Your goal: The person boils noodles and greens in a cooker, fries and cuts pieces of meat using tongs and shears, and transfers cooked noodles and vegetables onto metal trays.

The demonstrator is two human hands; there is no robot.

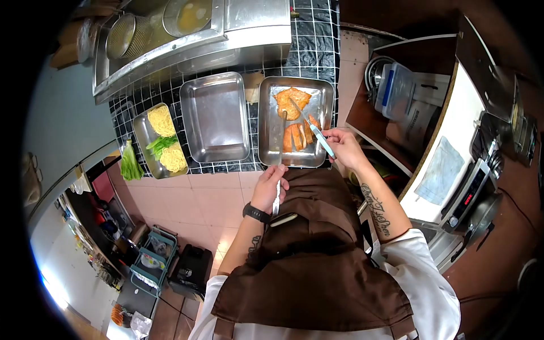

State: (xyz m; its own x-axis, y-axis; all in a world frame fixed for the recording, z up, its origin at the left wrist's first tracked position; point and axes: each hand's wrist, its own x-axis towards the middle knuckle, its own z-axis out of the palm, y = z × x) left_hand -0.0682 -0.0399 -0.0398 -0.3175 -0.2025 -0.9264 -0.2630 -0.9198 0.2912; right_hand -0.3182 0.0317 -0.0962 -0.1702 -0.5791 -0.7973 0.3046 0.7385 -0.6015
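Observation:
In the head view, my right hand [343,146] is closed round the light blue handle of a knife [322,140]. The knife's narrow blade reaches over a whole golden fried cutlet [292,101] in a steel tray [328,113]. Below it in the same tray lies a fried cutlet cut into strips [296,137]. My left hand [271,188] grips a long, thin metal utensil [281,141] with a pale handle. Its far end rests at or just over the whole cutlet's lower edge; its exact shape is unclear.
A second steel tray [215,116] stands to the left. Beyond it, a smaller tray [148,148] holds noodles [161,121] and greens [161,146]. Leafy greens [130,161] lie at the counter's left edge. Behind, a steel cooker [249,28] borders the counter; an open cabinet [396,107] is on the right.

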